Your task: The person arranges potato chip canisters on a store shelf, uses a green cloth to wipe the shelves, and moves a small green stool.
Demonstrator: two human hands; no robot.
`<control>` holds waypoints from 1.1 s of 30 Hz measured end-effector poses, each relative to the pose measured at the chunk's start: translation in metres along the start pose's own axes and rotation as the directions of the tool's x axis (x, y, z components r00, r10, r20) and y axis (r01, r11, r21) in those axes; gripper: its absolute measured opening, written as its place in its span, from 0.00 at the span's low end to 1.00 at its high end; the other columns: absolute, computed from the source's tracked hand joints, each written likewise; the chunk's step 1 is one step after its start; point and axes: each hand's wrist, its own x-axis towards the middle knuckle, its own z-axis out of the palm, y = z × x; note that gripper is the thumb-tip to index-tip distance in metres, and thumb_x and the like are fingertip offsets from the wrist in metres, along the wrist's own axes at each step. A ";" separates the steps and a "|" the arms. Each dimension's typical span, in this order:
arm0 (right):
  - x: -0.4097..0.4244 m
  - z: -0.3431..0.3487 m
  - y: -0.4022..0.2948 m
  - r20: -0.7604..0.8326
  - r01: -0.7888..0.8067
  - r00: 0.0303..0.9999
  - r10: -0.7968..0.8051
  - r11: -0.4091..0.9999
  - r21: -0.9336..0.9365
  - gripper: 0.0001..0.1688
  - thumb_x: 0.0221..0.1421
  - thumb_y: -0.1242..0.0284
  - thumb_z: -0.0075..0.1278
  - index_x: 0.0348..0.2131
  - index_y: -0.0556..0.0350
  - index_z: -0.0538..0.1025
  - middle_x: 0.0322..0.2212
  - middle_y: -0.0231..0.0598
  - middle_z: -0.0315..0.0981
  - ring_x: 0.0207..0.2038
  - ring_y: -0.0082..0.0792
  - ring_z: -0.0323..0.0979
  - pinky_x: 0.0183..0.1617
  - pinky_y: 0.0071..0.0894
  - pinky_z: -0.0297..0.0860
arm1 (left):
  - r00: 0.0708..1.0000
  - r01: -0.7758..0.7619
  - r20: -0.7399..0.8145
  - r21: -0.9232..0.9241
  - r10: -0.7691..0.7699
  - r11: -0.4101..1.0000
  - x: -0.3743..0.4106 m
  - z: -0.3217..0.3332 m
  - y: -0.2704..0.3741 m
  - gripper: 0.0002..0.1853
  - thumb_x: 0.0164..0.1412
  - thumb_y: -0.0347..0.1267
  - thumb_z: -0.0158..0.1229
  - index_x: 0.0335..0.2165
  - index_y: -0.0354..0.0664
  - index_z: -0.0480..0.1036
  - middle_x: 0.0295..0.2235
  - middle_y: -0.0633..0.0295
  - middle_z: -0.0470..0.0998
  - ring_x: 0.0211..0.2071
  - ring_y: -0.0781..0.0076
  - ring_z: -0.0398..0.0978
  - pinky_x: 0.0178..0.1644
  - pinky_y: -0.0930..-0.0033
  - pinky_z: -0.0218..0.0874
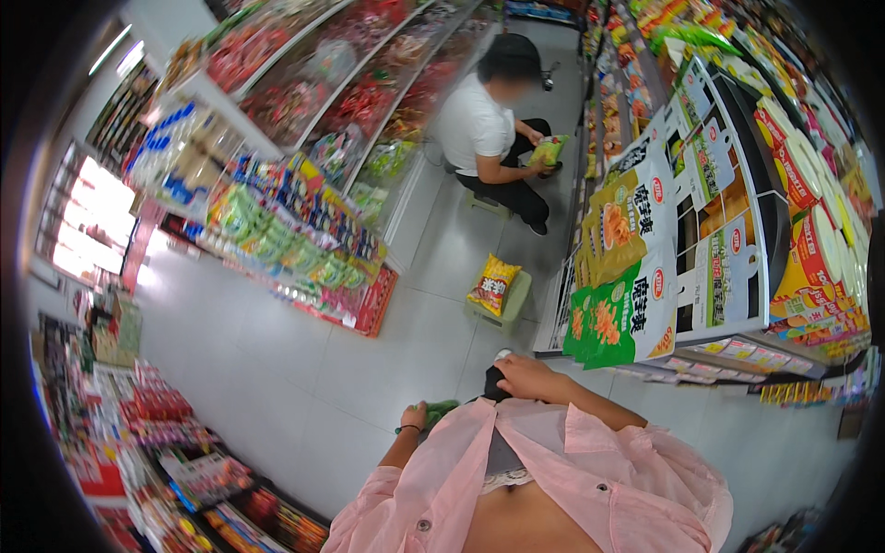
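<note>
My left hand (415, 416) is closed around a bunched green cloth (440, 411), low in front of me and to the left. A dark band circles that wrist. My right hand (527, 377) lies on the black fabric over my leg (494, 383), its fingers a little apart and no separate item visible in it. Ahead on the floor is a small pale-green plastic stool (515, 304), with a yellow snack bag (494, 285) on top. Close by on the right, green snack packets (608, 325) hang from the shelf end.
A person in a white shirt (473, 117) sits on a low stool in the aisle, holding a green snack bag (548, 151). Packed shelves (387, 104) line the left. A snack rack (726, 207) borders the right. Goods (214, 477) also crowd the lower left.
</note>
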 end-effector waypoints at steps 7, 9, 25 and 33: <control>0.031 -0.050 0.019 -0.064 -0.152 0.984 0.164 0.975 0.161 0.23 0.51 0.65 0.48 0.44 0.61 0.67 0.42 0.54 0.67 0.47 0.52 0.66 0.48 0.43 0.65 | 0.862 -0.478 0.342 0.792 0.373 0.379 0.126 -0.052 -0.001 0.14 0.56 0.35 0.46 0.38 0.47 0.75 0.42 0.57 0.74 0.43 0.55 0.71 0.47 0.62 0.64; 0.031 -0.051 0.022 -0.020 -0.194 0.979 0.202 0.960 0.200 0.26 0.52 0.64 0.47 0.47 0.61 0.67 0.44 0.54 0.67 0.48 0.51 0.65 0.51 0.41 0.64 | 0.877 -0.445 -0.008 0.358 0.480 0.821 0.154 -0.060 0.011 0.14 0.55 0.37 0.47 0.37 0.46 0.74 0.40 0.56 0.75 0.42 0.54 0.71 0.45 0.60 0.64; 0.169 0.009 0.092 -0.065 -0.672 0.632 0.772 0.589 0.449 0.22 0.49 0.67 0.48 0.42 0.60 0.69 0.40 0.56 0.68 0.44 0.55 0.67 0.48 0.46 0.65 | 0.612 -0.567 0.544 -0.205 0.574 0.798 0.247 -0.113 0.281 0.12 0.53 0.36 0.54 0.35 0.45 0.76 0.32 0.53 0.78 0.34 0.60 0.76 0.42 0.64 0.65; 0.288 0.086 0.161 0.302 -0.851 0.387 0.871 0.211 0.482 0.34 0.50 0.59 0.50 0.48 0.69 0.62 0.43 0.63 0.66 0.48 0.56 0.65 0.53 0.47 0.61 | 0.360 0.656 0.932 -0.286 0.044 0.699 0.306 -0.185 0.261 0.08 0.58 0.28 0.51 0.38 0.42 0.70 0.36 0.59 0.75 0.38 0.64 0.74 0.44 0.64 0.67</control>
